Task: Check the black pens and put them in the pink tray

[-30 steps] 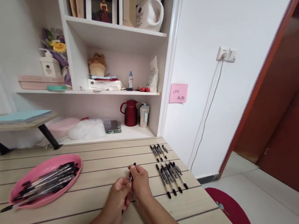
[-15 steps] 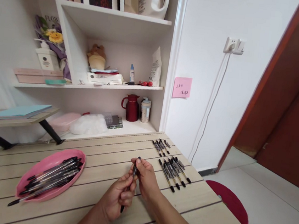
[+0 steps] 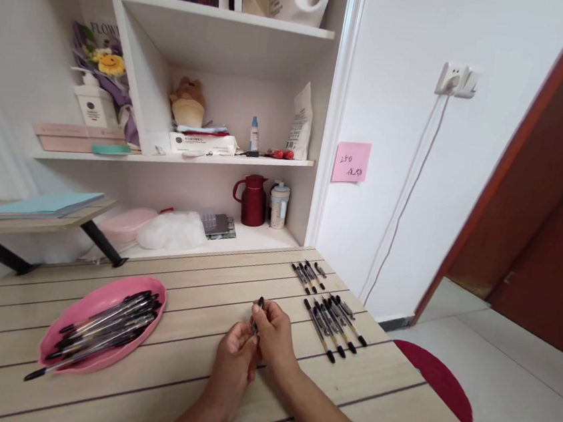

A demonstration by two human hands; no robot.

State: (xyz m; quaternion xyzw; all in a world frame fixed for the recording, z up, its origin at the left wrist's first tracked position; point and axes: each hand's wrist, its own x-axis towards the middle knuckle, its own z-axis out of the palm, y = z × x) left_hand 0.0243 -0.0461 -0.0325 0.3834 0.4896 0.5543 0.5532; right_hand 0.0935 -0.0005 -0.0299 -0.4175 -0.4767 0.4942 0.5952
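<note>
Near the middle of the table, a black pen (image 3: 258, 309) is held between my two hands, its dark end pointing away from me. My right hand (image 3: 272, 334) pinches the far part of it between thumb and fingers. Fingers curled, my left hand (image 3: 235, 360) grips the near part, which it hides. To the right lie pens in rows: a nearer group (image 3: 333, 324) and a smaller one (image 3: 307, 276) behind it. On the left, a pink oval tray (image 3: 102, 293) carries a pile of pens (image 3: 102, 330), one sticking out over its near rim.
Behind the table stands a white shelf unit (image 3: 231, 18) with a red jug (image 3: 253, 201) and a cup (image 3: 279, 205) on its lowest board. A small raised stand (image 3: 95, 211) bears blue paper at the left. A red stool (image 3: 437, 382) is beyond the right edge.
My left hand has rolled over, its back now turned up, and covers the pen's lower end that showed before. The whole view has shifted slightly.
</note>
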